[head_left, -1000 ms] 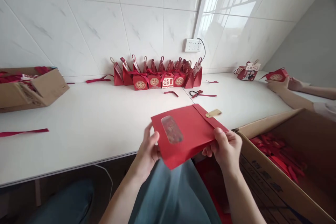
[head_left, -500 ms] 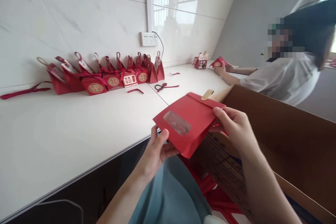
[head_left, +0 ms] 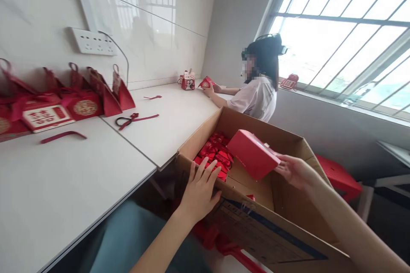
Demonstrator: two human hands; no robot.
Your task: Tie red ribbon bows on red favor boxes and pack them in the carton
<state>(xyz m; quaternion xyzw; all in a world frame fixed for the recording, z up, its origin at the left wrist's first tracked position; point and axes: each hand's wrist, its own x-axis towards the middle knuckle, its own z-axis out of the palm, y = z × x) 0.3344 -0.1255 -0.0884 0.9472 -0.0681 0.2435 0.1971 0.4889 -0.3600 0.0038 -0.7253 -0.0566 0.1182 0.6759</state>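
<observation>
My right hand (head_left: 296, 171) grips a red gift box (head_left: 253, 153) by its right end, holding it tilted over the open cardboard box (head_left: 288, 202). With fingers spread, my left hand (head_left: 201, 187) is at the near rim of the cardboard box, close to the red pieces inside. Those shiny red pieces (head_left: 215, 149) lie heaped in the box's left end. A small red scrap (head_left: 250, 197) shows near the near wall, and the rest of the box floor is partly hidden.
Finished-looking red gift boxes (head_left: 85, 104) line the wall on the white table (head_left: 96, 170). Ribbon scraps (head_left: 64, 135) and a black loop (head_left: 123, 122) lie nearby. A co-worker (head_left: 256, 89) handles a red box (head_left: 207, 82) at the far end. A red stool (head_left: 336, 172) stands at right.
The view has swung right. My left hand has let go of the red gift box and moved to the cardboard box's rim. My right hand has carried the gift box over the cardboard box.
</observation>
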